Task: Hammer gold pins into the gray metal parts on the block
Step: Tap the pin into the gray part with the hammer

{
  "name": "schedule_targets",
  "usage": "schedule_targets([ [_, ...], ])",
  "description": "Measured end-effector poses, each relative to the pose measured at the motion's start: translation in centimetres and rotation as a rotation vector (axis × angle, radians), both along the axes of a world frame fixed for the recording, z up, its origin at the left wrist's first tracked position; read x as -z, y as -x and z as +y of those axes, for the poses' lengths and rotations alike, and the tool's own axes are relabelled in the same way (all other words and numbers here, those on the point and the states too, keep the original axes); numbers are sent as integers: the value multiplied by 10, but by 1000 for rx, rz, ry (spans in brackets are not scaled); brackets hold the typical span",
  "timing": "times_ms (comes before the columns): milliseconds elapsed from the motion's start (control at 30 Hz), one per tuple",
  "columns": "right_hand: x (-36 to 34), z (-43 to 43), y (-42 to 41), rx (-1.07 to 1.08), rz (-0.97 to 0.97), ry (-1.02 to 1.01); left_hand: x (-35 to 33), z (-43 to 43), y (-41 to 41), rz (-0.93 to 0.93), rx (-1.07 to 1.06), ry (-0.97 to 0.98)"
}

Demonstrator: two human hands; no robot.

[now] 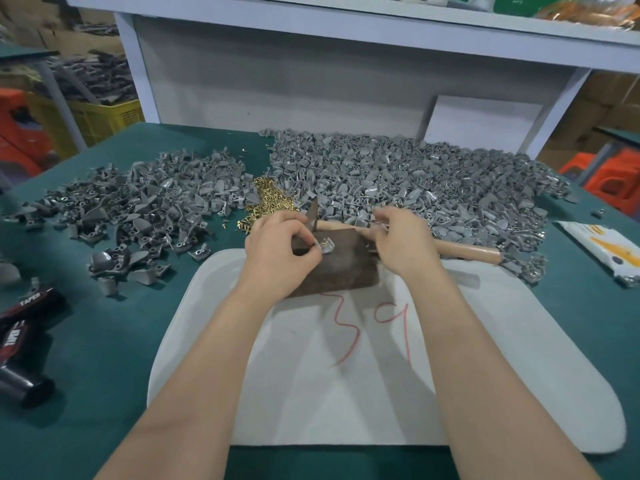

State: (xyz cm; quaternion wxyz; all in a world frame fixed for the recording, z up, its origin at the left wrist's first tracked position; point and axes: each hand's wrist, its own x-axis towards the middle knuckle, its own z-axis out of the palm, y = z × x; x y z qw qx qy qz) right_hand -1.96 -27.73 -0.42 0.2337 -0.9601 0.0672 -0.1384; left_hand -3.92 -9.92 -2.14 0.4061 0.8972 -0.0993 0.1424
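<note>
Gray part (327, 247): sits on the top face of the block (341, 268), at its 11 o'clock corner; gold shows on it, too small to count.
Left hand (280, 249): fingertips pinch the gray part, steadying it.
Right hand (403, 245): lies over the hammer (464, 249) handle; I cannot tell whether it grips.
Hammer: head at 12 o'clock of the block, handle running to 3 o'clock.
Gold pins (267, 199): loose heap at 11 o'clock.
Gray heaps: left heap (138, 209) at 10 o'clock, right heap (408, 174) at 1 o'clock.
White pad (346, 382): under the block, on the green table (104, 358).
Risk: fingertips close to the pin could be struck; a tilted pin may bend; the part may skid off the corner.
Count: one block, one hammer, one part on it, two gray heaps, one pin heap, two hands.
</note>
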Motion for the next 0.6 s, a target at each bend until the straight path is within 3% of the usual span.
schedule_targets([
  [100, 4, 5, -8, 38, 190, 278, 0, 1, 0, 10, -60, 1],
  [333, -31, 0, -8, -49, 222, 355, -1, 1, 0, 26, -159, -20],
  [500, -36, -9, 18, -155, 92, -37, 0, 2, 0, 20, -201, -14],
  [600, -34, -12, 40, -291, 0, -121, -1, 1, 0, 18, -185, 9],
])
